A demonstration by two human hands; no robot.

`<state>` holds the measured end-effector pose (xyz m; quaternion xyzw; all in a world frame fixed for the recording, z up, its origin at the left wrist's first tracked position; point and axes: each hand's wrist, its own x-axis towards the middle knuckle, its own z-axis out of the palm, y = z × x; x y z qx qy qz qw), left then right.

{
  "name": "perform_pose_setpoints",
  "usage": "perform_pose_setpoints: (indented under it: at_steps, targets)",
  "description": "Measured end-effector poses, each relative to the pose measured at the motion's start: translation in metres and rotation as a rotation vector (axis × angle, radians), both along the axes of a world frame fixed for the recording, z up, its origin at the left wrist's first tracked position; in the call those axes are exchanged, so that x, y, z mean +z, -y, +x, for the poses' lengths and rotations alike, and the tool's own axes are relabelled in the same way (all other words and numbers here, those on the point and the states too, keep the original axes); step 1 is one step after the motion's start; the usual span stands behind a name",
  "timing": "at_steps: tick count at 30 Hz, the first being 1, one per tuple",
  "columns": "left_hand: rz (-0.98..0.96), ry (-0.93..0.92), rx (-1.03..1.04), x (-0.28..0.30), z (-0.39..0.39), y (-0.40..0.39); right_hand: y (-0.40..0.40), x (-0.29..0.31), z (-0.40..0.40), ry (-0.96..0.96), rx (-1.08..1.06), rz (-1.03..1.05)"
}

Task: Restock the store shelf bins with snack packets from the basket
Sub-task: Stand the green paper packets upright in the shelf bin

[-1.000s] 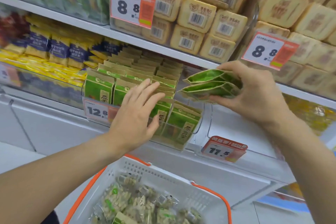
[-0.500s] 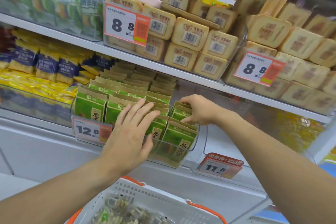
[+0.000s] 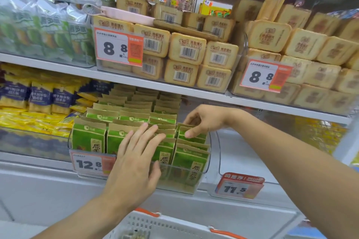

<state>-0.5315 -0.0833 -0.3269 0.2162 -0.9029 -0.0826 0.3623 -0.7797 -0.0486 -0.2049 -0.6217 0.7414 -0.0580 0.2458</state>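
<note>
We saw tan toast packs (image 3: 186, 51) stacked above the 12.8 price tag (image 3: 91, 164); blue-and-yellow packets (image 3: 40, 97) sat left of that tag, and an 11.5 tag (image 3: 239, 186) hung to its right.

Right hand (image 3: 204, 120) now emptied, fingers tucking green packets (image 3: 191, 135) into bin

Clear glossy plastic bin (image 3: 204, 170); matt kraft-paper green packets (image 3: 89, 137).
</note>
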Motion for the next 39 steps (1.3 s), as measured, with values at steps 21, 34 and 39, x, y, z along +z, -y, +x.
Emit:
perform_pose_setpoints:
  at_steps: [21, 34, 39]
  targets:
    - [-0.122, 0.014, -0.015, 0.009, 0.012, 0.006, -0.093, -0.001, 0.022, 0.03, -0.215, -0.613]
    - [0.366, 0.854, -0.21, -0.066, 0.015, -0.05, -0.169, -0.164, 0.117, 0.125, -0.198, -0.146]
    - [0.548, 1.177, -0.046, -0.12, 0.048, -0.051, -0.167, -0.247, 0.129, 0.02, -0.176, 0.188]
